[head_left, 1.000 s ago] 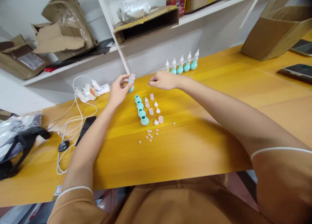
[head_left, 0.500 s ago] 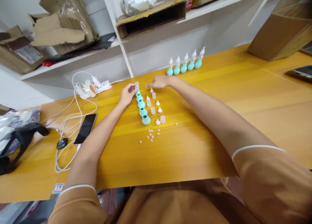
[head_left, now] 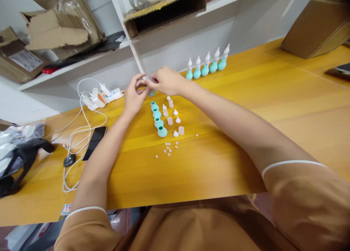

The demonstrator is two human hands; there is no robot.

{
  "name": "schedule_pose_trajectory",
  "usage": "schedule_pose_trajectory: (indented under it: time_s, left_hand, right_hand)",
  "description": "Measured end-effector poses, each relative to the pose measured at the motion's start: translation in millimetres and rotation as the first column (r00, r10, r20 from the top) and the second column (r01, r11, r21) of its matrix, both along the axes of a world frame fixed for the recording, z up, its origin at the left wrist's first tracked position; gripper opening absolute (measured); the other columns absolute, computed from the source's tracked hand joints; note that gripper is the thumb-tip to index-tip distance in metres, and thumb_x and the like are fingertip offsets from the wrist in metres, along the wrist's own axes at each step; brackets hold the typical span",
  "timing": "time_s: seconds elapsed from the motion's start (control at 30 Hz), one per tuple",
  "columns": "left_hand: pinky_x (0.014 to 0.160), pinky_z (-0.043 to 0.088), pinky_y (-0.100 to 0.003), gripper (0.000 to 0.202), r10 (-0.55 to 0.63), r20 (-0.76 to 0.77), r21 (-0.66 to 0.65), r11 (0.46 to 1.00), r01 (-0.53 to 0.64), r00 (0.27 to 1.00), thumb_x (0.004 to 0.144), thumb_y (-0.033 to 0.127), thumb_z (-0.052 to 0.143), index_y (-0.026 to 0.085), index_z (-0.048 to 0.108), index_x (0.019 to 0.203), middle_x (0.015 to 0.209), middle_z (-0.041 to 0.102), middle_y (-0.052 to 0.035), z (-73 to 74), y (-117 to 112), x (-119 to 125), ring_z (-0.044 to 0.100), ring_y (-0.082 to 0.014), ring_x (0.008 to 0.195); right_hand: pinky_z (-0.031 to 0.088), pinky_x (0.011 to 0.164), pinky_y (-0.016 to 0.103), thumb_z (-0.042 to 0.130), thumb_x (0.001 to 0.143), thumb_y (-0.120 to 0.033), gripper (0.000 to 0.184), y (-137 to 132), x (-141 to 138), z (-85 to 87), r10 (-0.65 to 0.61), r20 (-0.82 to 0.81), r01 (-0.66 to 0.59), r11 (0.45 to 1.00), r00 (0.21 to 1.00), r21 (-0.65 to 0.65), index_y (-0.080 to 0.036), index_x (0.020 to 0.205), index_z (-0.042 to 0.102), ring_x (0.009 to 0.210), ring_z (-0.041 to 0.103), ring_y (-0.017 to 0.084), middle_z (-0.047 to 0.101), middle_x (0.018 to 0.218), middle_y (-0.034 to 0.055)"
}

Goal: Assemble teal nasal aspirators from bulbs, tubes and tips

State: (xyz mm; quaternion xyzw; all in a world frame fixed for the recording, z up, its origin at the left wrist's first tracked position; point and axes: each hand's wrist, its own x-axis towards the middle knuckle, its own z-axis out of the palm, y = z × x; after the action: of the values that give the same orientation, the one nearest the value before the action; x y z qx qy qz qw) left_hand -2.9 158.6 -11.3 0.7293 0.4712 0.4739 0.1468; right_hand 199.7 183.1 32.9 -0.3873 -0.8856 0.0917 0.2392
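My left hand (head_left: 133, 95) is curled around a teal squeeze bulb (head_left: 152, 93), part of which shows below the fingers. A clear plastic collar (head_left: 148, 78) stands on top of it. From the right, my right hand (head_left: 166, 81) closes its thumb and fingers at that collar, partly hiding it. Whether a small tip is also between the fingers I cannot make out. Several open-topped teal bulbs (head_left: 159, 122) stand in a line nearer to me. To their right are clear collars (head_left: 181, 130) and small white cone tips (head_left: 175, 112). Tiny rings (head_left: 169, 150) lie in front.
A row of teal bulbs with white tips (head_left: 205, 69) stands at the back by the wall. On the left are a phone (head_left: 95, 143), white cables, a power strip (head_left: 116, 94) and a black headset strap (head_left: 24, 158). A cardboard box (head_left: 314, 28) sits back right.
My right hand has moved left from beside the cone tips to the collar. My left hand has shifted back and left with its bulb, away from the line of bulbs. The view has tilted slightly.
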Motion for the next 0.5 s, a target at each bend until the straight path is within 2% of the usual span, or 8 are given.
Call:
schedule_pose_trajectory:
  time_s: [0.13, 0.2, 0.27, 0.33, 0.4, 0.5]
  left_hand:
    - [0.102, 0.066, -0.037, 0.074, 0.002, -0.054, 0.032, 1.0, 0.0, 0.999, 0.092, 0.045, 0.085, 0.029, 0.049, 0.154, 0.128, 0.078, -0.0076, 7.0, -4, -5, 0.077, -0.024, 0.119]
    - [0.102, 0.066, -0.036, 0.076, -0.039, -0.05, 0.067, 0.997, 0.042, 0.998, 0.09, 0.045, 0.088, 0.031, 0.049, 0.153, 0.125, 0.078, -0.0058, 7.6, -2, -8, 0.078, -0.0226, 0.116]
    - [0.101, 0.066, -0.034, 0.076, -0.113, -0.015, 0.109, 0.987, 0.114, 0.993, 0.087, 0.047, 0.091, 0.033, 0.052, 0.151, 0.121, 0.079, -0.0035, 7.0, 3, -12, 0.079, -0.0212, 0.113]
    - [0.1, 0.066, -0.033, 0.076, -0.196, 0.03, 0.141, 0.972, 0.19, 0.98, 0.085, 0.05, 0.094, 0.034, 0.054, 0.148, 0.117, 0.08, -0.0021, 6.6, 10, -16, 0.08, -0.0206, 0.111]
    - [0.102, 0.065, -0.034, 0.076, -0.262, 0.069, 0.151, 0.957, 0.249, 0.963, 0.084, 0.053, 0.094, 0.033, 0.056, 0.146, 0.114, 0.081, -0.0022, 7.2, 17, -19, 0.081, -0.0212, 0.111]
    - [0.105, 0.064, -0.037, 0.075, -0.307, 0.127, 0.136, 0.947, 0.29, 0.943, 0.083, 0.058, 0.094, 0.029, 0.058, 0.141, 0.11, 0.082, -0.0032, 7.8, 24, -23, 0.081, -0.0226, 0.113]
  right_hand:
    - [0.034, 0.072, 0.032, 0.048, 0.11, -0.054, 0.047, -6, -3, 5.9, -0.058, -0.023, 0.058, 0.998, 0.998, -0.008, -0.015, 0.094, 0.07, 0.083, 0.058, 0.022, 0.071, 0.089, 0.0134]
    - [0.033, 0.069, 0.031, 0.052, 0.11, -0.054, 0.048, -3, -4, 4.4, -0.034, -0.081, 0.034, 0.999, 0.996, -0.001, -0.016, 0.084, 0.065, 0.076, 0.054, 0.019, 0.064, 0.077, 0.0089]
    - [0.03, 0.065, 0.029, 0.055, 0.11, -0.048, 0.048, 5, -4, 0.6, 0.062, -0.197, -0.066, 0.998, 0.978, -0.012, -0.017, 0.074, 0.056, 0.067, 0.044, 0.015, 0.05, 0.063, 0.0022]
    - [0.026, 0.06, 0.027, 0.054, 0.112, -0.039, 0.049, 13, -4, -4.1, 0.175, -0.362, -0.215, 0.974, 0.915, -0.073, -0.019, 0.067, 0.046, 0.061, 0.034, 0.012, 0.036, 0.058, -0.0027]
    - [0.022, 0.055, 0.026, 0.05, 0.114, -0.035, 0.05, 20, -5, -9.3, 0.232, -0.557, -0.398, 0.896, 0.797, -0.197, -0.021, 0.067, 0.039, 0.057, 0.026, 0.01, 0.028, 0.058, -0.0056]
    - [0.016, 0.048, 0.022, 0.047, 0.114, -0.034, 0.049, 27, -10, -18.0, 0.168, -0.79, -0.641, 0.692, 0.59, -0.332, -0.024, 0.07, 0.031, 0.053, 0.015, 0.009, 0.02, 0.059, -0.0088]
